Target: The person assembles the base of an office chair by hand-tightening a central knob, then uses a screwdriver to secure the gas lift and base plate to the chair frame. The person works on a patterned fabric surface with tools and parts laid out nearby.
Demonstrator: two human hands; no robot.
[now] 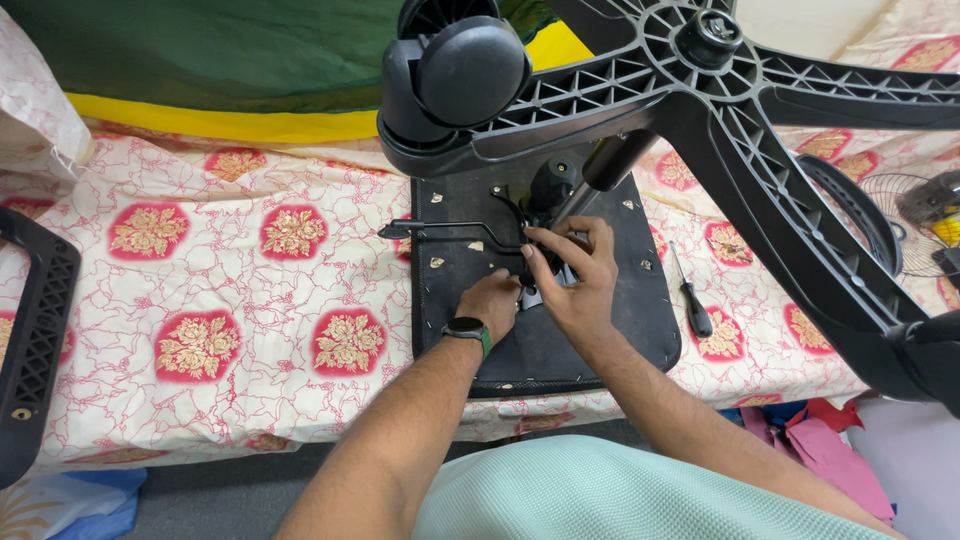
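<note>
Seat mechanism [540, 255], black metal, sits mid-way across the upturned seat base [545, 330], a flat black fabric-covered panel lying on the bed [230, 290]. Both my hands rest on the mechanism. Right hand [575, 275] lies over it from the right, fingers curled and pinching at its edge. Left hand [492, 300] is closed below-left of it, wrist in a dark watch [466, 328]. The gas column [600, 175] rises up-right from the mechanism to the ribbed plastic star base [700, 90]. Screwdriver [690, 300] lies right of the mechanism, nearer my right hand.
</note>
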